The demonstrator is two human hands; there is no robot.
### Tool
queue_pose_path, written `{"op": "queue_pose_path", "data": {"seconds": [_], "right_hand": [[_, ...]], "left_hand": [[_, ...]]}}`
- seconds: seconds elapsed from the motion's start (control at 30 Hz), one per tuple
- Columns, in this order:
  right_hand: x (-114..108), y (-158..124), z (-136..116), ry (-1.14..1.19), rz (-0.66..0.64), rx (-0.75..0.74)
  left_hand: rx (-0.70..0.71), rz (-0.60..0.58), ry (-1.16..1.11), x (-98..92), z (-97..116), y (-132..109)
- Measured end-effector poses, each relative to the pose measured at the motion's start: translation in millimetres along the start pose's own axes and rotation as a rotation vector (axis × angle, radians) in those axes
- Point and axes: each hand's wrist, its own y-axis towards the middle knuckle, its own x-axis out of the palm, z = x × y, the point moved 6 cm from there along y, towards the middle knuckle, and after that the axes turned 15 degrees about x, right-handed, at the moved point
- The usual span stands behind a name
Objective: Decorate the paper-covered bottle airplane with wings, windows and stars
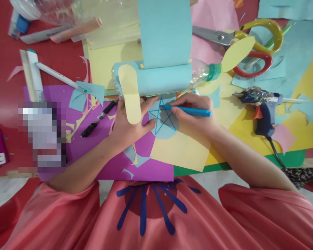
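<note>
A rounded light blue paper piece [169,134] bears a five-pointed star outlined in blue lines. My right hand [205,104] pinches a blue felt-tip pen [198,111], its tip at the star's upper part. With fingers spread, my left hand [117,133] rests flat at the paper's left edge. Just beyond lies a clear plastic bottle [199,71] on its side, wrapped in light blue paper [164,80], with a green cap [214,72]. A pale yellow rounded strip [133,107] hangs from the bottle over my left hand, hiding part of it.
Scissors [224,38] with yellow and red handles lie at the upper right. A glue gun [264,111] with a cord is on the right. A black pen [99,118], white pens [59,76] and paper scraps lie left. A pixelated object [44,139] is nearby.
</note>
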Motion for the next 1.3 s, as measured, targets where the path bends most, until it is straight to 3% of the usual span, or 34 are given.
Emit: {"op": "queue_pose_path", "data": {"seconds": [0.3,0.53,0.83,1.3], "right_hand": [[2.7,-0.7,-3.3,-0.016,-0.087,-0.023],[-6.8,0.5,1.0,0.009,0.086,-0.031],[-5.7,0.6,1.4,0.011,0.093,-0.047],[0.7,-0.6,1.3,-0.018,-0.024,-0.023]], "left_hand": [[-0.022,-0.02,0.002,-0.1,0.6,0.6],[-0.018,-0.014,0.009,-0.6,0.6,0.5],[-0.038,-0.049,0.0,-0.3,1.5,1.8],[-0.025,-0.032,0.008,0.5,0.5,1.1]]}}
